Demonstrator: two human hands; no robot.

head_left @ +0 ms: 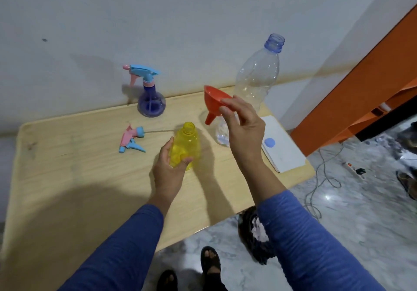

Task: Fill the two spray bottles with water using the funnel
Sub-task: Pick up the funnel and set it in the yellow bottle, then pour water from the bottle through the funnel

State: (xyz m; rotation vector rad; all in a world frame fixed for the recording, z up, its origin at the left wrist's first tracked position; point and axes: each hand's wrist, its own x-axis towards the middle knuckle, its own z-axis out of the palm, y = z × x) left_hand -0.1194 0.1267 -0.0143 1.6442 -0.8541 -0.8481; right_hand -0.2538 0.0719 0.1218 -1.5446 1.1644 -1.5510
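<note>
My left hand (168, 168) grips the lower body of a yellow spray bottle (186, 142) that stands open-necked on the wooden table (67, 177). Its blue-and-pink trigger head (130, 140) lies on the table to the left. My right hand (242, 126) pinches the rim of a red funnel (214, 102), held tilted in the air just right of and above the yellow bottle's neck. A purple spray bottle (151, 100) with its trigger head on stands at the back. A tall clear water bottle (257, 76), uncapped, stands behind my right hand with little water at its bottom.
A white booklet (284, 150) with the blue bottle cap (269, 142) on it lies at the table's right edge. The wall runs right behind the table. On the marble floor to the right lie a cable (322, 173), a power strip and a dark bag.
</note>
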